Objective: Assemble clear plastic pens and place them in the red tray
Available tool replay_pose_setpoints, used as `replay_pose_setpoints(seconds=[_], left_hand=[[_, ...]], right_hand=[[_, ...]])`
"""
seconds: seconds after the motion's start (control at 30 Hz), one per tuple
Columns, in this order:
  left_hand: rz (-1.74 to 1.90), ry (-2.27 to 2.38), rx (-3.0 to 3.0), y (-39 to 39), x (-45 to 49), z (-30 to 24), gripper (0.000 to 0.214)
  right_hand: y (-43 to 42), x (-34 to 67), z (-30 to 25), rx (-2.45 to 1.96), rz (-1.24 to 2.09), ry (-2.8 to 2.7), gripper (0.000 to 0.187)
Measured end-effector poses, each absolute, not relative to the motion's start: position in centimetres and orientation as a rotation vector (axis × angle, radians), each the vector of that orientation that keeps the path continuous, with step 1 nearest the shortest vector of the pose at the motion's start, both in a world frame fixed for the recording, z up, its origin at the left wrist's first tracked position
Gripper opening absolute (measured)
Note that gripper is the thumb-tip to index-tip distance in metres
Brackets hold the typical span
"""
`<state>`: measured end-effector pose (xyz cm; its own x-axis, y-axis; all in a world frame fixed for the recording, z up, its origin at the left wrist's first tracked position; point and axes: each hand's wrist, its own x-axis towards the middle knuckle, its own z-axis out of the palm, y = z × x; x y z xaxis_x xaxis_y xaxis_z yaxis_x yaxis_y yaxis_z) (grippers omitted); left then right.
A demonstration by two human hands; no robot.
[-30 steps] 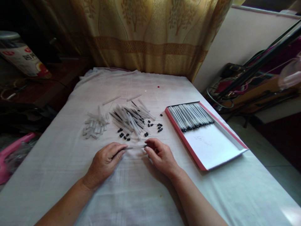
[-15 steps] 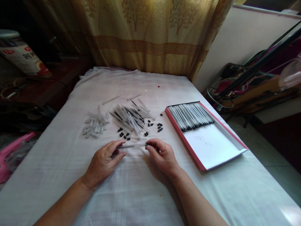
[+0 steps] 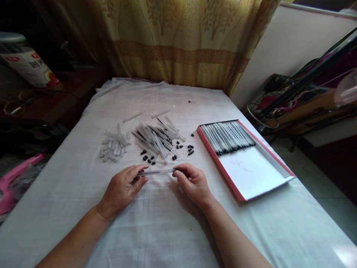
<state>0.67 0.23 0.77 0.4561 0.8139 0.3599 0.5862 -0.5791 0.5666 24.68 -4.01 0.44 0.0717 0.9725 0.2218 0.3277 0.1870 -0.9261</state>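
A slim clear pen with a dark refill inside lies level between my hands, low over the cloth. My left hand is closed on its left end, fingers and thumb around it. At the right end, my right hand pinches the pen, where a bit of black shows at the fingertips. Just beyond the hands is a loose pile of clear pen barrels and dark refills. Small black plugs are scattered near it. Left of the pile sits a heap of short clear caps.
A shallow red-edged box on the right holds a row of pens with black ends. Two clear barrels lie apart behind the pile. A curtain hangs behind the cloth-covered table. A labelled jar stands at far left.
My left thumb and fingers have shifted slightly left along the pen. The right hand keeps its pinch almost unchanged. The whole view has moved a little.
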Motion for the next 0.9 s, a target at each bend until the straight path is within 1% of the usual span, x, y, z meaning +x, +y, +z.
replay_pose_setpoints(seconds=[0.1,0.27,0.43,0.53,0.67,0.8,0.9], left_hand=[[0.861,1.177,2.387,0.24,0.53,0.64,0.031],[0.920,1.246,2.285,0.24,0.73,0.64,0.025],[0.822,1.225,2.270,0.28,0.66,1.06,0.033],[0.822,1.189,2.288,0.30,0.58,1.15,0.033],[0.909,1.262,2.241,0.27,0.68,0.94,0.026],[0.890,1.254,2.243,0.36,0.64,0.66,0.032],[0.848,1.206,2.311,0.45,0.50,0.47,0.032]], right_hand=[[-4.06,24.68,0.53,-1.330,0.815,-1.432,0.014],[-4.08,24.63,0.47,-1.339,0.817,-1.474,0.015],[-4.03,24.57,1.01,-1.341,0.812,-1.415,0.016],[-4.01,24.59,1.16,-1.347,0.819,-1.399,0.016],[-4.00,24.55,0.92,-1.359,0.827,-1.406,0.016],[-3.99,24.53,0.93,-1.336,0.843,-1.380,0.016],[-3.95,24.57,0.99,-1.323,0.852,-1.350,0.016]])
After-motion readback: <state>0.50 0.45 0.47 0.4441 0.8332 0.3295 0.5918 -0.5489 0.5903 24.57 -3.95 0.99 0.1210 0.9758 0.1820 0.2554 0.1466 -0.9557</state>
